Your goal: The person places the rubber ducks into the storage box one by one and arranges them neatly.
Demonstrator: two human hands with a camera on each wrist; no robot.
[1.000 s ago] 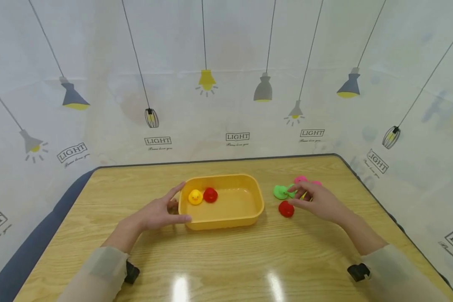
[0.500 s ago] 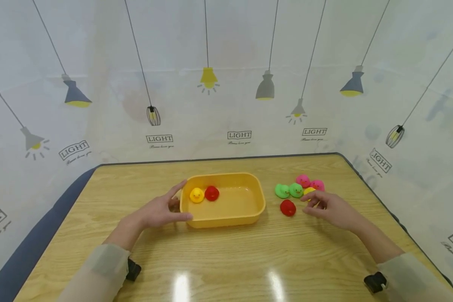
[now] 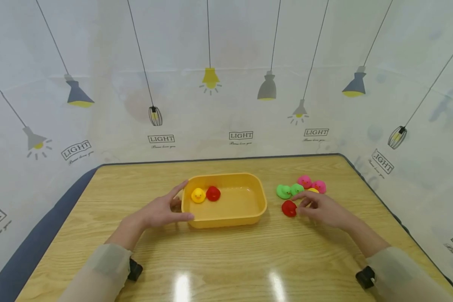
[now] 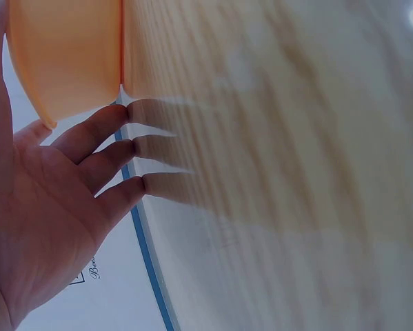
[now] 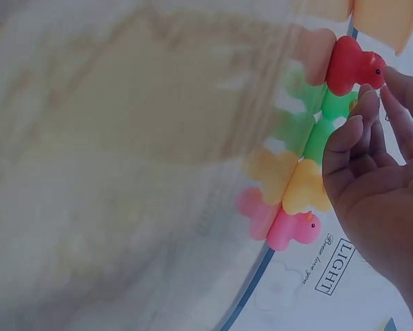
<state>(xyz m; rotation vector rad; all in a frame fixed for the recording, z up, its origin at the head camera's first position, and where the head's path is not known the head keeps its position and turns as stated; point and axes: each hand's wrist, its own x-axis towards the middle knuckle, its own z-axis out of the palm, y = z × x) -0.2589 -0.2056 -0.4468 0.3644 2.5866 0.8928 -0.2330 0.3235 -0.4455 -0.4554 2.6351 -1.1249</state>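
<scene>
My left hand (image 3: 160, 212) rests at the left end of a yellow plastic tray (image 3: 226, 219), its thumb on the front rim and index finger at the back corner. In the left wrist view the other fingers (image 4: 109, 165) reach down to the table, fairly straight. A yellow rubber duck (image 3: 198, 195) and a red rubber duck (image 3: 213, 193) sit inside the tray. Right of the tray, a second red duck (image 3: 288, 208) stands on the table. My right hand (image 3: 324, 209) is beside it, bent fingertips right at its head, thumb and index finger apart.
Behind the right hand are two green ducks (image 3: 284, 191), two pink ducks (image 3: 304, 181) and a partly hidden yellow duck (image 3: 313, 190). The wooden table (image 3: 226, 260) ends at a white curtain (image 3: 188, 142) printed with lamps.
The right hand drew back rightward past the red duck, then came left again to its head. The left hand has stayed at the tray. The head view shifted slightly.
</scene>
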